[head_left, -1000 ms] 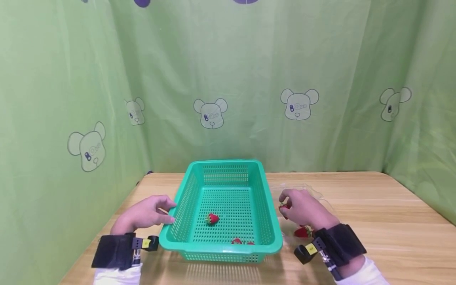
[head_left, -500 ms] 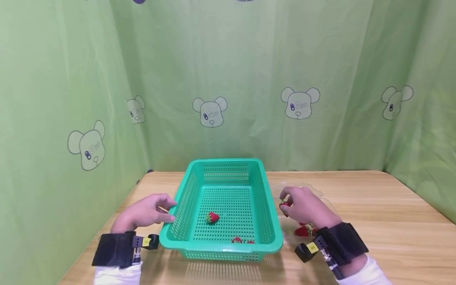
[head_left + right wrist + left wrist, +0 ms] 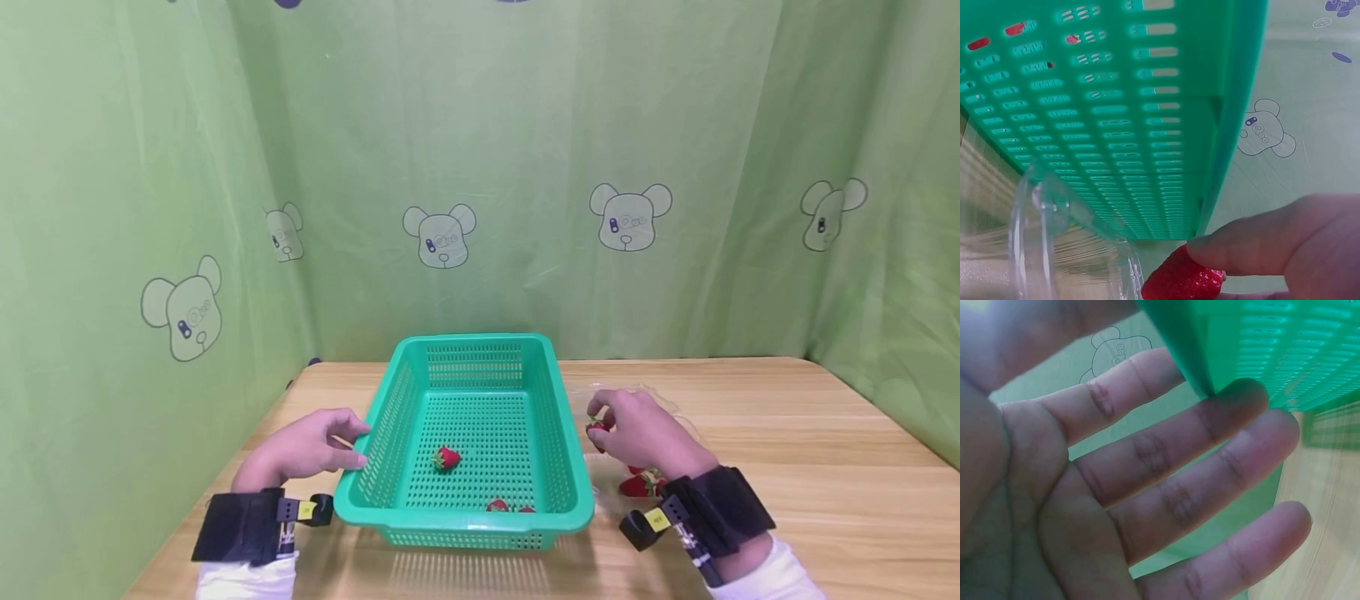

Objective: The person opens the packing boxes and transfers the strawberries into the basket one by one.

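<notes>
My left hand (image 3: 311,446) holds the left rim of a green plastic basket (image 3: 465,522), thumb over the rim and fingers (image 3: 1235,456) along its outside. Inside the basket, a red strawberry (image 3: 447,458) lies left of the middle of the floor. Partly hidden by the front wall are two more, a strawberry (image 3: 497,506) and its neighbour. Just right of the basket, my right hand (image 3: 637,429) pinches a strawberry (image 3: 1182,278) between thumb and fingers, over a clear plastic container (image 3: 1032,244). More strawberries (image 3: 636,486) lie below this hand, partly covered by it.
Everything stands on a light wooden table (image 3: 810,450). A green curtain (image 3: 517,275) with bear-head prints encloses the back and the sides. The basket's right wall stands close beside the right hand and the clear container.
My right hand, with the strawberry in its fingers, has risen very slightly. The left hand and the basket have stayed where they were.
</notes>
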Tool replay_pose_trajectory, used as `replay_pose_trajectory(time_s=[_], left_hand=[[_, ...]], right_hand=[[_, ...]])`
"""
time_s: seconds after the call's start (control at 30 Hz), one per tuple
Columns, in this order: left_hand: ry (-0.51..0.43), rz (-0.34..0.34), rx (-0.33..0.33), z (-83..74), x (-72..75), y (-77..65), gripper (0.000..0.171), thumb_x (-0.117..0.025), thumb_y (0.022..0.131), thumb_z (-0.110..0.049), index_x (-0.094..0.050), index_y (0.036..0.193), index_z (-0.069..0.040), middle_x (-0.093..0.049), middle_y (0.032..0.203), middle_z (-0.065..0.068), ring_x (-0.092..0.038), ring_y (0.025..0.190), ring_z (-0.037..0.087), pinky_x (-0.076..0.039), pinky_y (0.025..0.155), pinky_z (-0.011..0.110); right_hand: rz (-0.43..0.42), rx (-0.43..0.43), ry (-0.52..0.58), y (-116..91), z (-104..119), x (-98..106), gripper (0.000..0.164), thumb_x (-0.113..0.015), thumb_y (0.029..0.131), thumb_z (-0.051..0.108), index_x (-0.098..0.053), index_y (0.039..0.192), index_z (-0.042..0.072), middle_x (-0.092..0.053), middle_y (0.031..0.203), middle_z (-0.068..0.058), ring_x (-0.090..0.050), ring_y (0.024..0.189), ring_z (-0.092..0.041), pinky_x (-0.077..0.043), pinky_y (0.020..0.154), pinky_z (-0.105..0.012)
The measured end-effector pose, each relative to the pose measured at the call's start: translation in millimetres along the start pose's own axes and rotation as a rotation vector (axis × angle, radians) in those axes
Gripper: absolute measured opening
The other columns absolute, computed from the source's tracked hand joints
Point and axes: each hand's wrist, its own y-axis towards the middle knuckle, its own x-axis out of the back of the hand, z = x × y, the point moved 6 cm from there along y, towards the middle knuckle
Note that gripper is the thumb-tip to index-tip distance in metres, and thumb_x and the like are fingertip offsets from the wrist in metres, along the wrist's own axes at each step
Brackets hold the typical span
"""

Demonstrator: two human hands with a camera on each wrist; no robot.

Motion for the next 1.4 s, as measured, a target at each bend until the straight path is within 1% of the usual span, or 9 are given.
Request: replay_pose_trajectory(time_s=[0.53, 0.73, 1.03, 1.2, 1.4], left_hand=[[0.000, 0.004, 0.009, 0.9, -0.5, -0.1, 0.031, -0.072, 0.081, -0.015, -0.057, 0.105, -0.001, -0.057, 0.123, 0.025, -0.058, 0.106, 0.039, -0.055, 0.085, 0.050], [-0.004, 0.002, 0.013, 0.3, -0.3, -0.3, 0.028, -0.073, 0.081, -0.015, -0.057, 0.101, -0.002, -0.057, 0.124, 0.025, -0.058, 0.107, 0.040, -0.055, 0.085, 0.049], [0.001, 0.001, 0.009, 0.5, -0.2, -0.7, 0.029, -0.072, 0.082, -0.015, -0.057, 0.101, -0.002, -0.057, 0.123, 0.026, -0.057, 0.107, 0.040, -0.055, 0.085, 0.050], [0.001, -0.004, 0.011, 0.6, 0.2, -0.5, 0.029, -0.073, 0.081, -0.015, -0.057, 0.102, -0.002, -0.058, 0.122, 0.024, -0.058, 0.106, 0.039, -0.055, 0.084, 0.049], [0.002, 0.005, -0.003, 0.2, 0.0, -0.1, 0.028, -0.072, 0.081, -0.015, -0.057, 0.101, -0.002, -0.056, 0.123, 0.026, -0.057, 0.106, 0.041, -0.055, 0.084, 0.049]], right_hand=[[-0.010, 0.005, 0.014, -4, 4, 5, 0.021, -0.064, 0.085, 0.009, -0.060, 0.104, 0.002, -0.067, 0.082, -0.011, -0.054, 0.042, -0.016, -0.047, 0.035, -0.027], [-0.027, 0.017, 0.011, -5, 6, 7, 0.022, -0.064, 0.085, 0.010, -0.059, 0.105, 0.001, -0.068, 0.087, -0.015, -0.056, 0.043, -0.017, -0.047, 0.036, -0.027], [-0.049, 0.034, -0.007, -6, 10, 10, 0.024, -0.064, 0.086, 0.010, -0.060, 0.107, 0.001, -0.067, 0.090, -0.017, -0.053, 0.041, -0.013, -0.047, 0.036, -0.028], [-0.054, 0.042, -0.021, -6, 13, 13, 0.024, -0.064, 0.086, 0.011, -0.060, 0.107, 0.001, -0.067, 0.090, -0.017, -0.054, 0.046, -0.013, -0.048, 0.038, -0.028], [-0.061, 0.057, -0.037, -7, 16, 15, 0.023, -0.065, 0.085, 0.011, -0.061, 0.106, 0.001, -0.067, 0.089, -0.016, -0.057, 0.057, -0.014, -0.049, 0.043, -0.027]])
